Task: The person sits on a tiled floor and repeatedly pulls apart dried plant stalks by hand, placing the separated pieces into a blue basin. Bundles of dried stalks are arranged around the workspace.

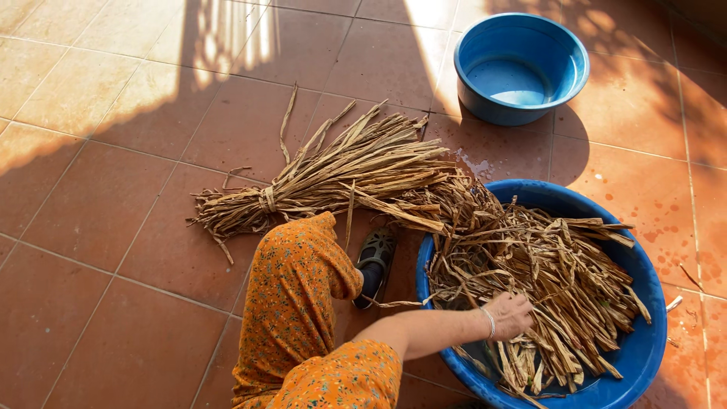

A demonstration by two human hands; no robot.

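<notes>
- The floor (98,227) under you is made of large reddish-brown tiles, partly in sun and partly in shadow, with wet spots near the basins.
- The big blue basin (644,341) stands at your right front. It is full of dried leaf strips (545,273), long and tan, which lie crossed over each other and hang over the rim on the left side.
- A tied bundle of dried leaves (341,170) lies on the tiles just beside this basin, at its left. A band of the same material binds it near its left end, and its loose right ends touch the strips in the basin.
- Your leg in orange flowered trousers (291,303) is bent in front of you, and your dark sandal (375,261) rests close to the basin wall.
- The smaller blue basin (522,68) stands well apart, farther away, with some water at the bottom.
- Your right hand (509,314) lies palm down on the strips in the big basin, fingers curled into them. You wear a thin bracelet (491,322) on the wrist. I cannot tell if the fingers really grip a strip.
- Your left hand is not visible.
</notes>
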